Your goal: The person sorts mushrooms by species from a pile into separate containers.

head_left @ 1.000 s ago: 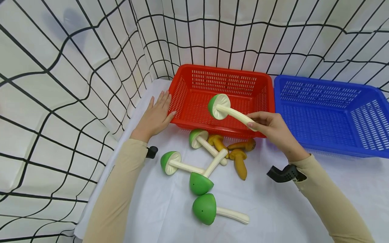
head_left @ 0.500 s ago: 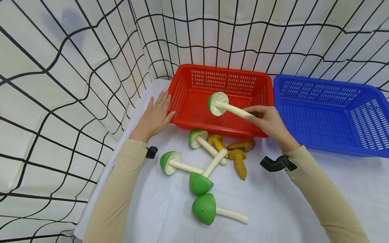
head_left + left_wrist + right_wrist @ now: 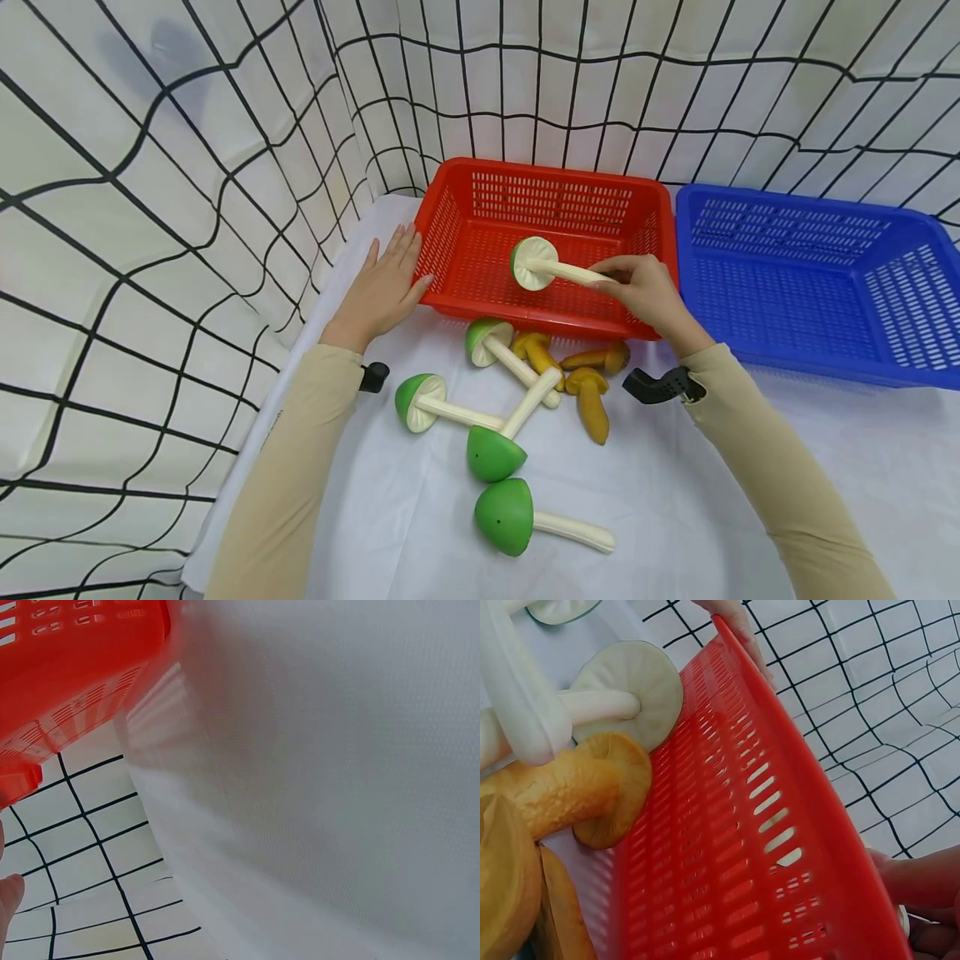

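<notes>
Green-capped toy mushroom (image 3: 534,264) hangs just above red basket (image 3: 450,225) floor, long stem roughly level, cap to the left, away from the fingers. R hand (image 3: 637,287) pinches stem's near end w/ curled fingertips. L hand (image 3: 382,287) lies flat, fingers straight, touching basket's outer left wall.
</notes>
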`<state>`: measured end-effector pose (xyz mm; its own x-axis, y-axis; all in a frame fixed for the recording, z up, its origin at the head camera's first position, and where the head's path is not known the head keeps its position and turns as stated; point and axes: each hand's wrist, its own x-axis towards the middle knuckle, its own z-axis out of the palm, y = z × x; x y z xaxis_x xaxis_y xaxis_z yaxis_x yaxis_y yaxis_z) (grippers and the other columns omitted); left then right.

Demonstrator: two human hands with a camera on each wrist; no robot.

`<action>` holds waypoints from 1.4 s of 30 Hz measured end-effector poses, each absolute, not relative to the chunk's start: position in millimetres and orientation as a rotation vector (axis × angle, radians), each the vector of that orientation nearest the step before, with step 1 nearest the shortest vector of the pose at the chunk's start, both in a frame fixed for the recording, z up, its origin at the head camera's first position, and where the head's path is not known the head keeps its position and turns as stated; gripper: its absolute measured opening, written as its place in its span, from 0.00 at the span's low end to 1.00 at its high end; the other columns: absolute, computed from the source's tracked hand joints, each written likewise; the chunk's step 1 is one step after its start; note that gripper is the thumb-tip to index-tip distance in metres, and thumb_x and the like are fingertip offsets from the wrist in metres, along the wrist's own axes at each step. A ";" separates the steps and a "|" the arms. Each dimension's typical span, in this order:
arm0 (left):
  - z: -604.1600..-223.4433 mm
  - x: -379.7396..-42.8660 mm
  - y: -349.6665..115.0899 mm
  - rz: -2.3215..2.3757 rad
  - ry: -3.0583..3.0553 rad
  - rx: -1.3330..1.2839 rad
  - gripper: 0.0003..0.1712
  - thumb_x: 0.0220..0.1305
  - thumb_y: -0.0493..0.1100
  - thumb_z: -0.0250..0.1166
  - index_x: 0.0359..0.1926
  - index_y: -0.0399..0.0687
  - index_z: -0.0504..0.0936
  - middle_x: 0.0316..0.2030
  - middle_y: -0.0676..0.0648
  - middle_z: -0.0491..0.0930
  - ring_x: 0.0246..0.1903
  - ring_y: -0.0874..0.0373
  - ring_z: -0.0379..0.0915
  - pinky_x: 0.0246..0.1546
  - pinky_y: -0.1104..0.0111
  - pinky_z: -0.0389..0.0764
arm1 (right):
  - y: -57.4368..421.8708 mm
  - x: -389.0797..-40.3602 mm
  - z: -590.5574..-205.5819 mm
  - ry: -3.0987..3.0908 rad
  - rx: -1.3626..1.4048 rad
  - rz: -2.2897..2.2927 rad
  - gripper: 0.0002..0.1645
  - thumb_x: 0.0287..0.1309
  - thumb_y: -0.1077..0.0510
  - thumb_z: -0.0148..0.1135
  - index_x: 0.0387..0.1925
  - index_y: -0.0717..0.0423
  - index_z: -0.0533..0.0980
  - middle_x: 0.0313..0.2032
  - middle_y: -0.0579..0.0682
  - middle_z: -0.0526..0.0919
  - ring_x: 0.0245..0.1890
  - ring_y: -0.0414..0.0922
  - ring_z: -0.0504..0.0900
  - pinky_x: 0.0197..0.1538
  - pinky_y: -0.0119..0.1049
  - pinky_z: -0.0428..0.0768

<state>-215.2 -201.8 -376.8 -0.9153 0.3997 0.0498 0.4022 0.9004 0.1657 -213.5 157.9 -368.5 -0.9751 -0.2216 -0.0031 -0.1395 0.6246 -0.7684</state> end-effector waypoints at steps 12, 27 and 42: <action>-378.2 -216.0 -201.7 -0.270 -3.041 -0.649 0.39 0.73 0.56 0.39 0.71 0.31 0.46 0.73 0.38 0.40 0.72 0.50 0.28 0.69 0.52 0.32 | 143.2 -221.1 -373.7 2.710 -0.359 -1.138 0.11 0.57 0.64 0.64 0.42 0.63 0.82 0.36 0.58 0.83 0.33 0.50 0.74 0.39 0.40 0.76; -376.8 -214.5 -201.0 -0.284 -3.028 -0.650 0.38 0.73 0.56 0.40 0.71 0.31 0.47 0.72 0.38 0.42 0.72 0.50 0.30 0.69 0.53 0.33 | 145.5 -219.2 -372.5 2.693 -0.377 -0.970 0.15 0.57 0.62 0.64 0.45 0.65 0.80 0.39 0.59 0.83 0.38 0.52 0.78 0.46 0.45 0.77; -377.2 -214.6 -201.4 -0.280 -3.032 -0.641 0.39 0.73 0.56 0.40 0.72 0.31 0.45 0.72 0.37 0.41 0.72 0.50 0.29 0.69 0.53 0.33 | 159.7 -200.5 -359.7 2.769 -0.381 -1.133 0.14 0.58 0.62 0.63 0.45 0.64 0.80 0.40 0.58 0.83 0.40 0.52 0.79 0.47 0.46 0.77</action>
